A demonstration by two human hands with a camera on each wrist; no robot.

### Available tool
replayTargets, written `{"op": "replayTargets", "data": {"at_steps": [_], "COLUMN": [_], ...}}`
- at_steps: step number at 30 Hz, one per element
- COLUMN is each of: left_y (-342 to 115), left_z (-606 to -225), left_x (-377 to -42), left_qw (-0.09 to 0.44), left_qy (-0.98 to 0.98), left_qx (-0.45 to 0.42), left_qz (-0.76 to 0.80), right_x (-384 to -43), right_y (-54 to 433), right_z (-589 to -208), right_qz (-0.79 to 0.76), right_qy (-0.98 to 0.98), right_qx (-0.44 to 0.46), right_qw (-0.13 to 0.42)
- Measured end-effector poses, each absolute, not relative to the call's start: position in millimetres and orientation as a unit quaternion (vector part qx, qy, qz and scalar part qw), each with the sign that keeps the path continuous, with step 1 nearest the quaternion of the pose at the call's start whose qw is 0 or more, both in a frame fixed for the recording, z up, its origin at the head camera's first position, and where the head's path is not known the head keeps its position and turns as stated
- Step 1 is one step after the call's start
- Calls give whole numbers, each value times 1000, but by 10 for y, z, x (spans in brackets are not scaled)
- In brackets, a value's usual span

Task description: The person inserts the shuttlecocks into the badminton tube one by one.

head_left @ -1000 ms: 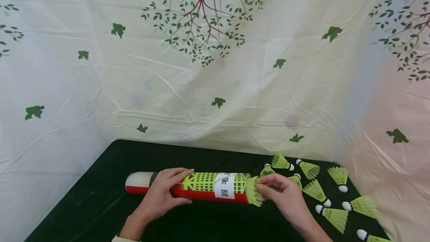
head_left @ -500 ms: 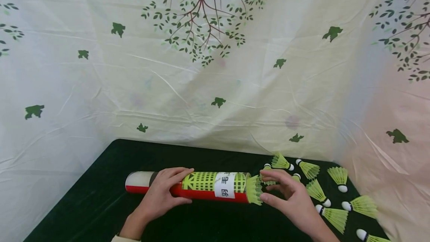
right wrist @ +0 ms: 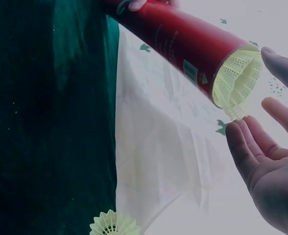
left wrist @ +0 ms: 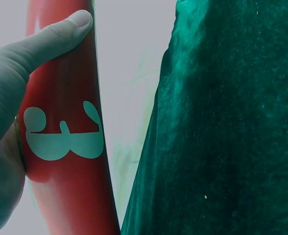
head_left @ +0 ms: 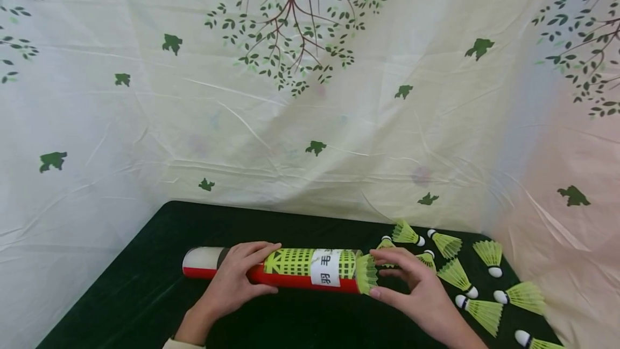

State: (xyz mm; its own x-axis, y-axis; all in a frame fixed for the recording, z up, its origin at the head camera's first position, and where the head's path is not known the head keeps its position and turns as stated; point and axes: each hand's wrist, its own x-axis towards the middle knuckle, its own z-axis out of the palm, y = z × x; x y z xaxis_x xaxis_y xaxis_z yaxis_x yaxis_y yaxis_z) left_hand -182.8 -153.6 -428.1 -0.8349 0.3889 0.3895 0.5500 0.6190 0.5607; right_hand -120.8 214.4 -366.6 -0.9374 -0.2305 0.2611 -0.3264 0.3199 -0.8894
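Poking from red tube (head_left: 302, 280), shuttlecock (head_left: 366, 273) beside right fingers (head_left: 394, 255) (spread), left fingers (head_left: 259, 252) gripping tube.

One plain cream cuff (head_left: 183, 344).
It sat behind the left hand (head_left: 234, 273), whose thumbnail (left wrist: 80, 18) was short and rounded; right hand (head_left: 420, 292) and visible forearm (head_left: 457, 330) were bare.

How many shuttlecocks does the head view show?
10: one shuttlecock pokes from the tube by the right hand; nine loose shuttlecocks on the table: four toward the back, two beside the hand, three nearer the front. More may hide inside.
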Motion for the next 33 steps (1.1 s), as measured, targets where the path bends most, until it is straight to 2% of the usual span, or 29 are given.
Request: {"op": "replayTargets", "data": {"at_steps": [11, 18, 27, 33], "left_y": [-1541, -1550, -1554, -1550], "left_z": [-4279, -4280, -4265, -4257], "left_x": [-1823, -1825, -1818, -1807], "left_qw": [109, 111, 110, 107], "left_qy": [-892, -891, -892, -891], "left_qx": [-270, -269, -258, -255], "left_qz": [-347, -350, -355, -361], "right_x": [-1242, -1264, -1237, -1212], "right_y": [2044, 2015, 1956, 1906], "right_z": [-3704, -3721, -3791, -3872], "right_qz": [540, 537, 536, 532], "right_qy": [-818, -825, -822, -814], "right_qx": [189, 170, 172, 184], "right_qw": [57, 46, 91, 141]}}
